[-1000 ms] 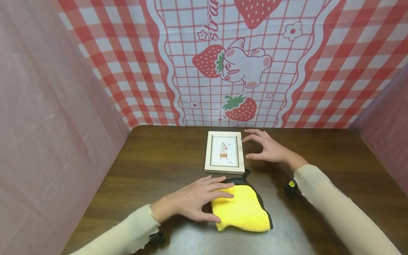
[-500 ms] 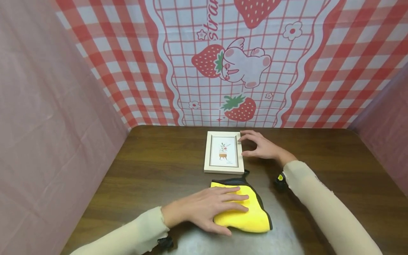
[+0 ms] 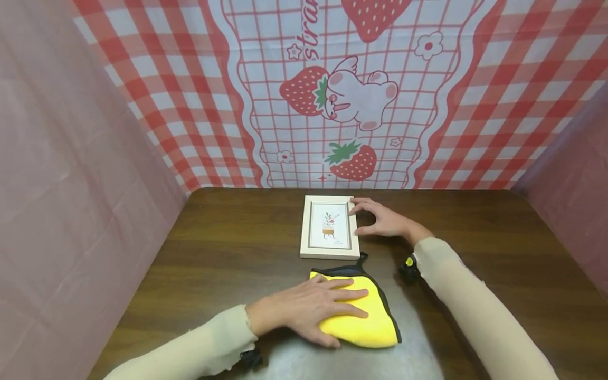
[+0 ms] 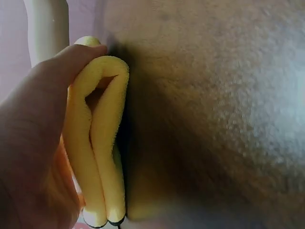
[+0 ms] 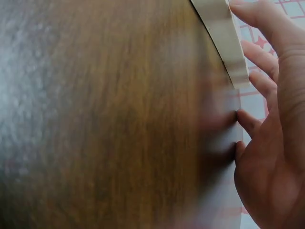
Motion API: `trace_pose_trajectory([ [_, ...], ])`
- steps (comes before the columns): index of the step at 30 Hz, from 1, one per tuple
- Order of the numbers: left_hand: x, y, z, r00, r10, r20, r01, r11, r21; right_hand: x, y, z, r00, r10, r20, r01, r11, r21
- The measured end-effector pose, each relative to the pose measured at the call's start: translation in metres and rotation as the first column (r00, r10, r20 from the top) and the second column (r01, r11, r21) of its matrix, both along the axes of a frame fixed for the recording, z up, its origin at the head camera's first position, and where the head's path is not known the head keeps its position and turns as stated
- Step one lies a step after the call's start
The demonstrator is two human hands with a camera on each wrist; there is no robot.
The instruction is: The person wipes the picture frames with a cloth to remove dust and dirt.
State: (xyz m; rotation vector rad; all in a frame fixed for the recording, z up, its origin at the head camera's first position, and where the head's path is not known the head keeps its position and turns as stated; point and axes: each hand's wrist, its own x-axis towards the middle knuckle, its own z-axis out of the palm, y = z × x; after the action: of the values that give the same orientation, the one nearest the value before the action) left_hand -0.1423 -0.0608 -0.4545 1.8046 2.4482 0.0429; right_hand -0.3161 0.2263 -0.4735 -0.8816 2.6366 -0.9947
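Observation:
A folded yellow cloth (image 3: 380, 330) with black edging lies on the table, its dark back showing at the far edge. My left hand (image 3: 306, 310) rests on it, palm down and fingers spread. In the left wrist view, the thumb touches the top of the cloth's thick fold (image 4: 107, 138). Beyond the cloth, a cream picture frame (image 3: 330, 252) with a potted-plant print lies face up. My right hand (image 3: 386, 220) touches its right edge with loosely bent fingers. The right wrist view shows the thumb on the frame (image 5: 221, 40) and two fingertips on the table.
The brown wooden table (image 3: 228, 237) ends at a red-and-white checked strawberry curtain (image 3: 199, 121) behind the frame. Pink drapes (image 3: 71, 184) hang on both sides. A small black loop (image 3: 363, 257) on the cloth sits at the frame's near right corner.
My left hand has moved right and settled onto the cloth. My right hand has moved left to the frame's edge. Cloth and frame look unmoved on the table; the view has shifted slightly.

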Motion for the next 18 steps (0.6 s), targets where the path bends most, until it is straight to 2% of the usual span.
trace_pose_trajectory([
  [11, -0.006, 0.012, -0.009, 1.0, 0.001, -0.029, -0.001, 1.0, 0.025, 0.001, -0.003, -0.003, 0.998, -0.038, 0.045, 0.039, 0.999, -0.006],
  [18, -0.008, 0.016, -0.01, 0.999, 0.003, -0.05, -0.001, 0.999, 0.039, 0.001, -0.004, -0.003, 0.998, -0.026, 0.052, 0.028, 0.998, -0.051],
])
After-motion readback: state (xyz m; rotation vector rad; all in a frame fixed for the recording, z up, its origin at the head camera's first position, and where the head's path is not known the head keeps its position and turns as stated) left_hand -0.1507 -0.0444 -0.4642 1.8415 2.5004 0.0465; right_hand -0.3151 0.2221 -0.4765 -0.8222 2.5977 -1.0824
